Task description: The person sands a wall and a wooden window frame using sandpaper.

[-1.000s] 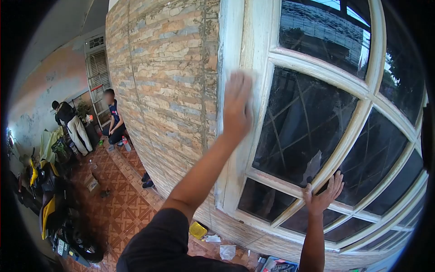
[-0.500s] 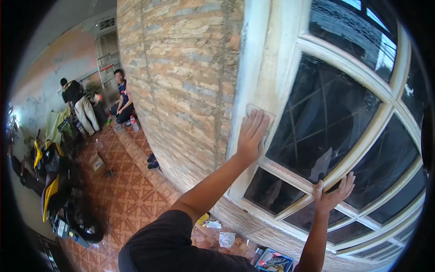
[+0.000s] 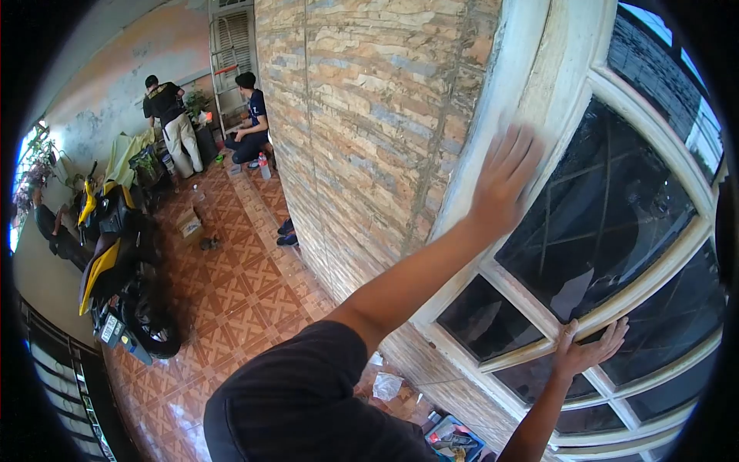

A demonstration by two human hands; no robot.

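My left hand (image 3: 504, 181) lies against the upright of the white window frame (image 3: 531, 85), fingers stretched and smeared by motion. Half a second ago a pale sheet that looks like sandpaper showed under these fingers; now the hand and blur hide it. Lower right, my right hand (image 3: 589, 350) rests on a curved glazing bar (image 3: 647, 289) with fingers spread and nothing in them. Dark glass panes (image 3: 600, 208) fill the openings between the bars.
Stone-look tiles cover the wall (image 3: 369, 131) left of the frame. Below sit a blue tray of tools (image 3: 454, 439) and a crumpled plastic piece (image 3: 387, 385). A yellow-black motorcycle (image 3: 123, 269) stands left; two people (image 3: 173, 123) are at the back, one seated near a bottle (image 3: 265, 166).
My view has swung left, so the scene sits further right. My left hand has slid up the frame upright and blurs. My right hand stays on the bar.
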